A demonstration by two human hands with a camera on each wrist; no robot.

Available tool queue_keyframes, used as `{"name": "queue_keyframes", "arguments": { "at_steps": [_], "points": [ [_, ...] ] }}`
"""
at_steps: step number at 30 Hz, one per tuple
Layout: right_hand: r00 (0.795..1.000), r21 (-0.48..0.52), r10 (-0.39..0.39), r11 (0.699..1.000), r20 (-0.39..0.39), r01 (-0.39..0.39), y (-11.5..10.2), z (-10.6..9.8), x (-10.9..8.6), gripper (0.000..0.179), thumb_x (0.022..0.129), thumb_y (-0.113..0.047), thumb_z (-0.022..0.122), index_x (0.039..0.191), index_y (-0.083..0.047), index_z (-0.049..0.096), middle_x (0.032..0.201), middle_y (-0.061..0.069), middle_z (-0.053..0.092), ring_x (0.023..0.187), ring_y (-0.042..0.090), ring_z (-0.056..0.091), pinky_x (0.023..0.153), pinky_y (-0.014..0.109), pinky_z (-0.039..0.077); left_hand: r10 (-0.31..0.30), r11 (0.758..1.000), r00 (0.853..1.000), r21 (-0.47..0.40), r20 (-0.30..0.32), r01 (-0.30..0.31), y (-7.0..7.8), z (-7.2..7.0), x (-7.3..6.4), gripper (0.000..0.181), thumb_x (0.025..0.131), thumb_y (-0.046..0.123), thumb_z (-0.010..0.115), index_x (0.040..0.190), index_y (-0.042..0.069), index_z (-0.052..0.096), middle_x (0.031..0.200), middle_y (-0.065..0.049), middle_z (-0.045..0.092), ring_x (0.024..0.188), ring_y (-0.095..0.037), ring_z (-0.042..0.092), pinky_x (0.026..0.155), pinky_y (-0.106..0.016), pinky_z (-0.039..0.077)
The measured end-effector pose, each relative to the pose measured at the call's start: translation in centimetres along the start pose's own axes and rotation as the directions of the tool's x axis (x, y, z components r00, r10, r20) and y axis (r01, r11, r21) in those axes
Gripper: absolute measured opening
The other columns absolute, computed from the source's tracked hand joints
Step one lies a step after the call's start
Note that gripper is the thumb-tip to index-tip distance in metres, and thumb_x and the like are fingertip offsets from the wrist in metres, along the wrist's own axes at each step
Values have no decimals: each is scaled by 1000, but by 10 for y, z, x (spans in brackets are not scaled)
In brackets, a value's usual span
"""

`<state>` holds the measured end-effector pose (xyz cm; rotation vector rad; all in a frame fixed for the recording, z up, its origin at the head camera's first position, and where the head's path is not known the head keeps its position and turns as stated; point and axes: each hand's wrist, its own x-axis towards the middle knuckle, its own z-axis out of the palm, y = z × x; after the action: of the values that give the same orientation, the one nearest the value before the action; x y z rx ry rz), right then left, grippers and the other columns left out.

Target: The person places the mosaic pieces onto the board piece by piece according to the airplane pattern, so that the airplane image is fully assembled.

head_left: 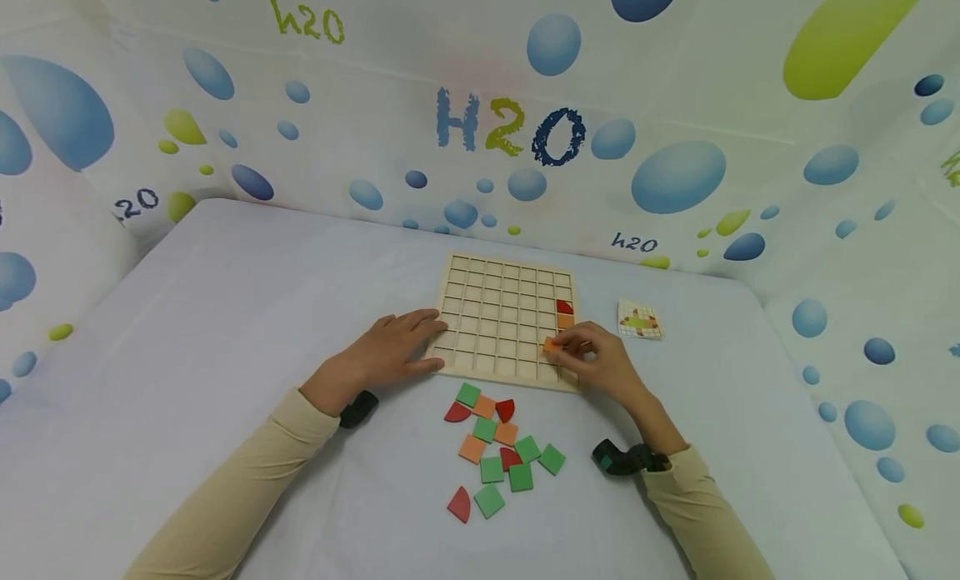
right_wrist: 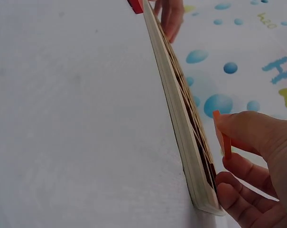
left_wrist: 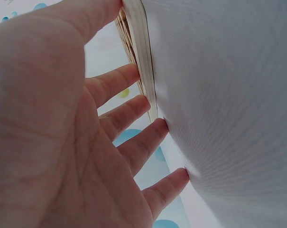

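Note:
A wooden grid board [head_left: 483,322] lies on the table. In its right column sit a red quarter-circle tile [head_left: 565,307] and, just below, an orange square tile [head_left: 566,321]. My right hand [head_left: 600,359] pinches another orange square tile [right_wrist: 223,137] between thumb and fingers, over the lower right part of the board. In the right wrist view this tile is tilted on edge above the grid. My left hand [head_left: 390,351] rests at the board's left edge with fingers spread, fingertips right at the rim in the left wrist view [left_wrist: 134,142].
In front of the board lie several loose tiles: green squares [head_left: 490,502], orange squares [head_left: 472,448] and red quarter-circles [head_left: 460,504]. A small pattern card [head_left: 640,320] lies right of the board. A printed white backdrop [head_left: 390,88] rises behind the table.

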<state>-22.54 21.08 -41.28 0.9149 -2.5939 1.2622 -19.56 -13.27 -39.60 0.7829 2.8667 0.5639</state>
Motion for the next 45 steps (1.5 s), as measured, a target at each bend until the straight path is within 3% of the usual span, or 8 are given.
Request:
{"name": "queue_keyframes", "arguments": {
  "at_steps": [4, 7, 11, 15, 28, 45],
  "points": [
    [999, 21, 41, 999, 4, -41, 3, -1, -1, 18, 83, -1, 76, 100, 0, 69, 95, 14, 65, 78, 13, 59, 68, 21, 51, 9, 1000, 1000, -3, 1, -9, -1, 1, 0, 56, 97, 35, 60, 142, 5, 46, 150, -20, 38, 139, -36, 36, 107, -61, 30],
    [997, 15, 70, 997, 11, -70, -14, -4, 0, 18, 83, 2, 75, 99, 5, 68, 94, 19, 64, 77, 19, 60, 67, 24, 52, 15, 1000, 1000, 0, 3, -15, -1, 2, -1, 56, 97, 35, 60, 142, 5, 46, 150, -20, 38, 138, -36, 37, 106, -61, 31],
    [995, -4, 99, 995, 2, -99, -13, -3, 1, 18, 83, 3, 75, 99, 8, 68, 94, 22, 63, 74, 24, 60, 65, 25, 51, 20, 1000, 1000, 0, 5, -20, -2, 2, -1, 56, 97, 35, 60, 142, 5, 46, 150, -20, 38, 138, -36, 37, 106, -61, 31],
    [994, -10, 111, 994, -6, -111, 5, 1, 1, 17, 83, -3, 77, 98, 2, 70, 92, 16, 63, 72, 13, 55, 63, 21, 47, 21, 1000, 1000, -2, 7, -21, -2, 2, -2, 57, 97, 35, 60, 143, 5, 46, 150, -20, 38, 138, -36, 37, 107, -61, 31],
    [992, -49, 124, 991, -39, -126, 0, 9, 7, 14, 85, -4, 75, 98, 0, 74, 99, 14, 64, 69, 11, 50, 59, 21, 43, 35, 999, 999, 13, -5, -35, -2, 2, -3, 57, 97, 35, 61, 142, 4, 46, 150, -20, 39, 138, -36, 37, 106, -61, 31],
    [985, -30, 173, 984, -16, -174, -5, 13, 6, 17, 88, -2, 71, 104, 2, 74, 110, 18, 62, 72, 12, 48, 62, 20, 41, 28, 1000, 1000, 14, -6, -28, -3, 3, -6, 57, 97, 35, 61, 142, 5, 46, 150, -20, 39, 138, -36, 37, 106, -61, 31]
  ]
}}
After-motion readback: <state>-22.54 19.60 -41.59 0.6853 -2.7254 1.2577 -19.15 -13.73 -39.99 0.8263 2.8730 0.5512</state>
